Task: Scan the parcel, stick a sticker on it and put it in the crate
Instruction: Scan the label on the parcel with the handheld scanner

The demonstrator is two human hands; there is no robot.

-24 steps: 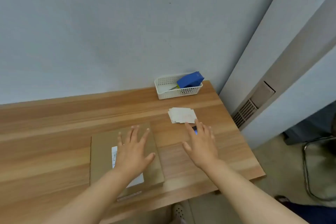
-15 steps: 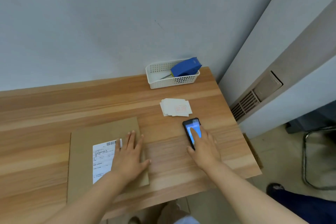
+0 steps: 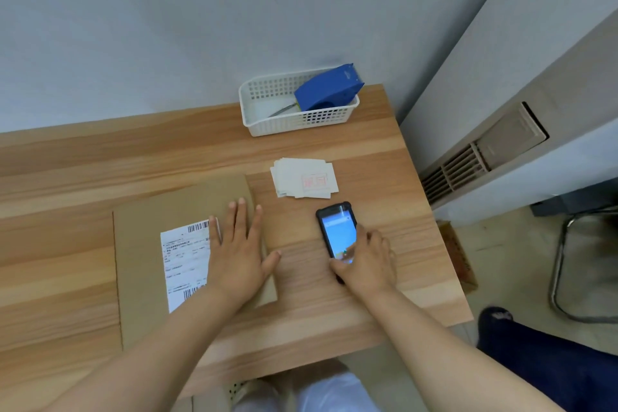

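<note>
The parcel (image 3: 187, 254) lies flat on the desk (image 3: 334, 321), with the left hand (image 3: 239, 254) pressing on it, fingers spread. The right hand (image 3: 366, 259) closes around the phone (image 3: 336, 231), just below the stickers (image 3: 304, 177).

Soft even indoor light, faint shadows, wide-angle bending at edges, slight blur throughout

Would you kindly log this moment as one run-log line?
phase: pre-scan | left hand: flat on parcel | right hand: closing on phone, still on table | stickers: untouched
</note>
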